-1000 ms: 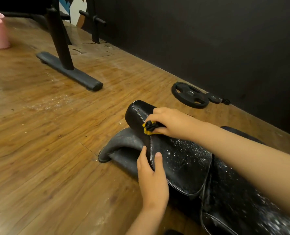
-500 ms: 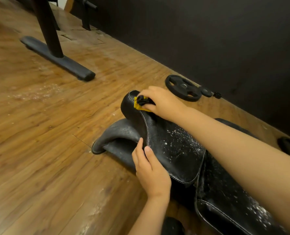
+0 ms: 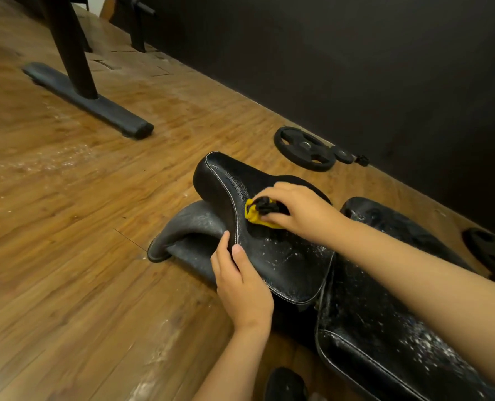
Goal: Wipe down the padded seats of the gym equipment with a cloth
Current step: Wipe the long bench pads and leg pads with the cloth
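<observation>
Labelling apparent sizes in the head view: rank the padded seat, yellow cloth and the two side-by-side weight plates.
1. padded seat
2. larger weight plate
3. yellow cloth and smaller weight plate: look alike; cloth nearer, partly under the right hand.

Floor (image 3: 67, 256): wood-look planks, warm brown, slight sheen.
Dust (image 3: 52, 160): white specks scattered on planks, left side, near the foot bar.
Wall (image 3: 356, 68): v. dark, matte, fills upper right; meets floor on a diagonal.
Stand: black post (image 3: 67, 44) on a flat black foot bar (image 3: 87, 101), far left.
2nd frame (image 3: 137, 24): black upright w/ a cross peg, further back by wall.
Plates: big black weight plate (image 3: 304, 148) flat on floor near wall, small plate (image 3: 344, 154) just beside it; another plate (image 3: 489, 250) at rt edge.
Light: dim, indoor.
</observation>
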Available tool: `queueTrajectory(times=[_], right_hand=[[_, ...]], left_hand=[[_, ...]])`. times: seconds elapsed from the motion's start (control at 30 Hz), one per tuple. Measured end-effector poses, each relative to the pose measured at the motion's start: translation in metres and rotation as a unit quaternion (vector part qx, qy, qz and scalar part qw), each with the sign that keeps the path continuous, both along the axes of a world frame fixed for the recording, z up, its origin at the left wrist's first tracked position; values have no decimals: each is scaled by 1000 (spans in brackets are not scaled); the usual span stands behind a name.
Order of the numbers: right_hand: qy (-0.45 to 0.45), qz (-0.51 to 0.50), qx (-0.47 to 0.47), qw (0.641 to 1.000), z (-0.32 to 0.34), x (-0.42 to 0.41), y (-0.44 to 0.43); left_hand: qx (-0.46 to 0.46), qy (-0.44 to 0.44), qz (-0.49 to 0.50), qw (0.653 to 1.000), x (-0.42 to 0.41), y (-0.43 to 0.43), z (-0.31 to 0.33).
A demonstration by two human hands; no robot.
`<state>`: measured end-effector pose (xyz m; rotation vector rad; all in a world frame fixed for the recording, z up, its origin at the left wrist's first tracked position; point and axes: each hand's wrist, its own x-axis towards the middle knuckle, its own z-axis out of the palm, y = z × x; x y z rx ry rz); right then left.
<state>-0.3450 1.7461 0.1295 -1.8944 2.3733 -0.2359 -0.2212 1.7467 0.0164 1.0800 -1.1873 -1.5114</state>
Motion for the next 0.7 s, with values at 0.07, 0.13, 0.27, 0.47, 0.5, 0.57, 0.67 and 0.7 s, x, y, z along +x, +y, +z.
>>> queueTrajectory(times=[0.07, 0.13, 0.27, 0.47, 0.5, 0.57, 0.67, 0.7], right_hand=[[8, -18, -15, 1000, 1, -13, -19], [22, -43, -29, 998, 1, -31, -36], [15, -156, -59, 986, -3, -64, -45], [-43, -79, -69, 994, -10, -47, -14], [-44, -54, -58, 996, -9, -43, -7], [-38, -32, -44, 998, -8, -46, 2], [-12, -92, -56, 994, -9, -67, 0], [2, -113, -58, 992, -9, -72, -2]], left_hand=[[-7, 7, 8, 1000, -2, -1, -3], [-9, 16, 16, 1000, -4, -2, -6], [-4, 31, 28, 999, -6, 0, -7], [-24, 35, 41, 998, -8, -2, -13], [-26, 36, 39, 998, -8, -2, -13], [-26, 40, 34, 998, -7, -3, -12], [-29, 38, 30, 998, -6, -3, -13], [-28, 36, 29, 999, -6, -4, -12]])
